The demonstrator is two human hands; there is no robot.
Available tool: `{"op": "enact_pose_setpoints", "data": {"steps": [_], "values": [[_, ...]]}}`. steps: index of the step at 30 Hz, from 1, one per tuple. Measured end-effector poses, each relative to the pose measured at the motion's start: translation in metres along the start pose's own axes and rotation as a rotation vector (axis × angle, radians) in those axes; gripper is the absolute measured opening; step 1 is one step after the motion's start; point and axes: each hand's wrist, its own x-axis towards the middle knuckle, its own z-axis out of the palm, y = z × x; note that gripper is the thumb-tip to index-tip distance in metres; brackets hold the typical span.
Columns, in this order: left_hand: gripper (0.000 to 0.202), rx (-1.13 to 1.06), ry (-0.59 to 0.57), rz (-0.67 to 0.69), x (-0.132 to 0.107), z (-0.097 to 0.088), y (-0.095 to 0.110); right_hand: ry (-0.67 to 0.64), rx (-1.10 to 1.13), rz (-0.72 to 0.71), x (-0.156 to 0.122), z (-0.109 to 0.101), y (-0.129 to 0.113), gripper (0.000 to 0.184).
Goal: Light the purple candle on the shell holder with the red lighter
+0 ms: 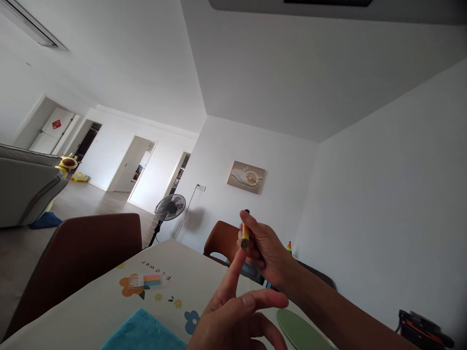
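My right hand (270,250) is raised above the table and closed around a small yellow cylinder (245,236). One end of the cylinder, dark brownish and round, faces me; a black tip shows at the other end. Its exact kind is not clear. Just below, my left hand (235,311) has its index finger stretched up to the dark end, touching it or very close. The other left fingers are apart and loosely bent, with nothing in them. Beneath both hands lies a white table cover (171,257) printed with flowers.
A clear pack of coloured pens (148,281) lies on the table, with a blue cloth (142,333) nearer me. A green oval mat (301,328) is to the right. Brown chairs (83,257) stand around, and a floor fan (170,207) stands behind.
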Motion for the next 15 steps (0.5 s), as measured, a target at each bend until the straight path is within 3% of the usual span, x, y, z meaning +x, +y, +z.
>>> {"op": "enact_pose_setpoints", "data": {"steps": [8, 15], "values": [[0.077, 0.106, 0.001, -0.061, -0.006, 0.010, 0.015, -0.001, 0.009, -0.021, 0.001, -0.001, 0.002, 0.051], [0.075, 0.121, -0.008, -0.050, -0.006, 0.006, 0.013, 0.040, -0.040, -0.065, 0.004, -0.002, 0.002, 0.051]]}}
